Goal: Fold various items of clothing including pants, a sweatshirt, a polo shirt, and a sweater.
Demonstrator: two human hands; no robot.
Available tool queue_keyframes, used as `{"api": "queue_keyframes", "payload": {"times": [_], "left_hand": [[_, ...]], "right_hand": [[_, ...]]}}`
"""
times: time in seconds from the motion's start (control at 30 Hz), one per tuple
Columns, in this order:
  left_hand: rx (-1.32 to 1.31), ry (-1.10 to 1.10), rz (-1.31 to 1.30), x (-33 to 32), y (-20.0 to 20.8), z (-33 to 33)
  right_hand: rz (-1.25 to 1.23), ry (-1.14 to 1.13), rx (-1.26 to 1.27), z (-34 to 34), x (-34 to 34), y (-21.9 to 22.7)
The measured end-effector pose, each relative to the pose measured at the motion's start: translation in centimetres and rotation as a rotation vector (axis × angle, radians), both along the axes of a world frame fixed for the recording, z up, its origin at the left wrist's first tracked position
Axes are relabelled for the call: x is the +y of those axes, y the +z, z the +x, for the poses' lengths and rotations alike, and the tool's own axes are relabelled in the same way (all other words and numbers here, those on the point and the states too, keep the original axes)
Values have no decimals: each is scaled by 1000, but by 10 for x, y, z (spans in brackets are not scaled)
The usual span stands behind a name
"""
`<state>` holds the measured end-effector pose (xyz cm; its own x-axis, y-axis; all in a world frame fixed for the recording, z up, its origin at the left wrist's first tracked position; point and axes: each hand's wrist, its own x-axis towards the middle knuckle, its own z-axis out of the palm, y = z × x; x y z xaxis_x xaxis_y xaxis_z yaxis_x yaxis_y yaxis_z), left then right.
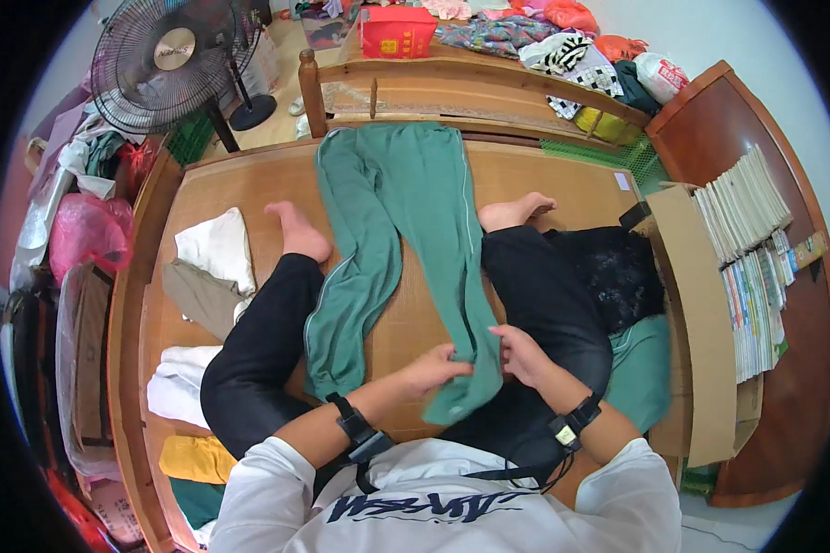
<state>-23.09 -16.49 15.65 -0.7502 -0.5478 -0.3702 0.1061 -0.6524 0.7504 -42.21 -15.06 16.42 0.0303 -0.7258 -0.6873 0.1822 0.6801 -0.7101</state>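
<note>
Free mat (417, 309) between green trouser legs (447, 263)

Near both hands, cuff of green trousers (424, 203) is blurred. Left hand (436, 369) and right hand (521, 358): we cannot tell how firmly fingers hold cloth. Green cloth (642, 373) we see only in part, black garment (609, 276) covers some. Fan (175, 51) is cut by upper edge. Print on books (756, 309) is too small for us.
</note>
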Motion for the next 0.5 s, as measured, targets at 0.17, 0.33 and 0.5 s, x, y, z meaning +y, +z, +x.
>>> {"api": "queue_keyframes", "payload": {"times": [0.17, 0.33, 0.5], "left_hand": [[-101, -150, -407, 20, -30, -13], [-118, 0, -322, 33, -42, -14], [-50, -125, -238, 47, -51, -5]], "right_hand": [[38, 315, 346, 1, 8, -2], [199, 165, 8, 1, 23, -66], [285, -8, 207, 0, 11, -78]]}}
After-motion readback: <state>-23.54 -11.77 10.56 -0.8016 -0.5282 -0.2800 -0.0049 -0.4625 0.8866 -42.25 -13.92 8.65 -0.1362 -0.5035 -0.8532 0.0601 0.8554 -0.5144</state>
